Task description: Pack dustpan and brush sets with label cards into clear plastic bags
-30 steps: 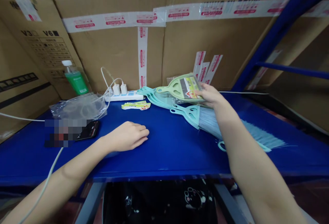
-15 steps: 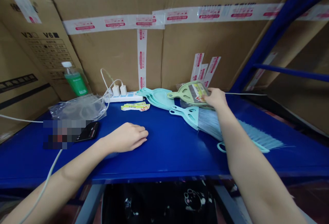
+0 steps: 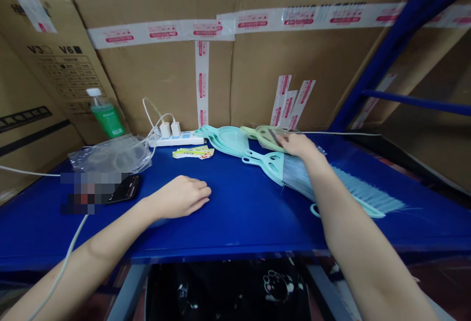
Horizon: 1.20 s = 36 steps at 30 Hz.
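Observation:
My left hand [image 3: 184, 197] rests on the blue table with its fingers curled in; nothing shows in it. My right hand [image 3: 296, 144] reaches to the back and grips the edge of a light green dustpan [image 3: 261, 135], its fingertips partly hidden. Clear plastic wrapping shows around this dustpan. Left of it lie several nested turquoise dustpans [image 3: 233, 139]. In front, under my right forearm, are turquoise hand brushes [image 3: 270, 165] with pale blue bristles, partly covered by the arm.
A white power strip [image 3: 184, 138] with chargers and cables stands at the back. Near it lie yellow labels [image 3: 193, 152], clear plastic bags [image 3: 114, 155], a green-labelled bottle [image 3: 108, 119] and a black phone-like item [image 3: 127, 188]. Cardboard boxes [image 3: 154, 70] wall the back; a blue post [image 3: 379, 56] rises right.
My right hand has moved slightly left and down, and the green dustpan, tilted up before, now lies lower and flatter. My left hand has stayed in place.

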Tool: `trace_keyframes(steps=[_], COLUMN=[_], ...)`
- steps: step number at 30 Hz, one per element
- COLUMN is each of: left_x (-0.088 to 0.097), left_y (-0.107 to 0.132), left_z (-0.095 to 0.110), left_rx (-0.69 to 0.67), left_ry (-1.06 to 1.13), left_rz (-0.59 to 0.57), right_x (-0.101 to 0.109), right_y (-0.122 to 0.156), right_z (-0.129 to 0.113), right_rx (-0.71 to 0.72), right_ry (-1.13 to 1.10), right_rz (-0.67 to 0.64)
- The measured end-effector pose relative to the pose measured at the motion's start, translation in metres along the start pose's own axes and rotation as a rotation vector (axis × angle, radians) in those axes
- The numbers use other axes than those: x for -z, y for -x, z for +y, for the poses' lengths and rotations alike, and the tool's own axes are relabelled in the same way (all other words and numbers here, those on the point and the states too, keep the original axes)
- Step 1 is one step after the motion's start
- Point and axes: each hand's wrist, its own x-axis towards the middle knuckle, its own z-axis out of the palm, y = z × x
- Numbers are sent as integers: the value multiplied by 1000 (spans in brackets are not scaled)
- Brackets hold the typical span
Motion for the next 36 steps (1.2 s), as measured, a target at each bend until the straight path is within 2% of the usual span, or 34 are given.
trace_keyframes(steps=[4, 8, 27, 36], left_x=[0, 1, 0, 0], left_y=[0, -1, 1, 0], left_z=[0, 1, 0, 0], left_rx=[3, 8, -2, 10], left_ry=[-2, -7, 10, -16], left_rz=[-7, -16, 11, -30], right_x=[10, 13, 8, 11], right_y=[9, 15, 9, 13], right_z=[-24, -34, -22, -23], right_rx=[87, 106, 62, 32], right_ry=[42, 62, 116, 146], right_rz=[-79, -91, -84, -104])
